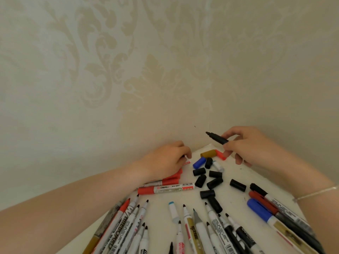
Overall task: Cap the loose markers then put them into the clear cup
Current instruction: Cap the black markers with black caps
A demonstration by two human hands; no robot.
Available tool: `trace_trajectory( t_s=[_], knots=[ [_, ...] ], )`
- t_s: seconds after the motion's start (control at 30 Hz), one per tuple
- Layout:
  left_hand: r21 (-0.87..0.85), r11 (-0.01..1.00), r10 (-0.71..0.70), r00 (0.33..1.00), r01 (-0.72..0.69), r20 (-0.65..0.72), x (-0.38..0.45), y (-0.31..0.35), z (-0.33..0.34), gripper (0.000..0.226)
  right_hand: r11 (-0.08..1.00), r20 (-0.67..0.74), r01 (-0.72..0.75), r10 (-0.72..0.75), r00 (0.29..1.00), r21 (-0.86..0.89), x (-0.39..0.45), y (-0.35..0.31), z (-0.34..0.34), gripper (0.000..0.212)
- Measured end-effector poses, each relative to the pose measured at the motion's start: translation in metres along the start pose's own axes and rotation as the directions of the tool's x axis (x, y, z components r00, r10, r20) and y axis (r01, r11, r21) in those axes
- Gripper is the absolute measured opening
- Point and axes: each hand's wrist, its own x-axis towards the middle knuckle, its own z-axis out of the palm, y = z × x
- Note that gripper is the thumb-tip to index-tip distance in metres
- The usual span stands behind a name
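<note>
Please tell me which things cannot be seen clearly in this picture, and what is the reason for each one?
- Clear cup: nowhere in the head view, so its place is unknown.
- Item under the left hand: its fingers cover it; only a small white and red end shows.
- Black marker in the right hand: its rear end is hidden by the fingers.
- Markers along the bottom edge: cut off by the frame.
- Labels on the barrels: mostly too small to read.

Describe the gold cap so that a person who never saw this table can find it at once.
Look at the far corner of the white table, where the two walls meet, just below the right hand. The gold cap lies there at the back of the loose caps, touching a red cap. It is the only gold cap.
</note>
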Motion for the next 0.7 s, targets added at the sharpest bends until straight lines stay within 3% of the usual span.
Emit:
trace_trajectory(
  t_s=[0.17, 0.7],
  knots=[
    [0.014, 0.998, 0.067, 0.998, -0.068, 0.012, 0.005, 0.021, 0.005, 0.020, 1.000, -0.003, 0.001, -0.002, 1.000, -0.025, 0.000, 0.002, -0.001, 0.021],
    [0.204, 0.978, 0.051, 0.997, -0.038, -0.058, 0.006, 0.036, 0.021, 0.029, 0.999, 0.046, 0.016, -0.014, 0.999, -0.038, 0.000, -0.001, 0.003, 0.023]
  ],
)
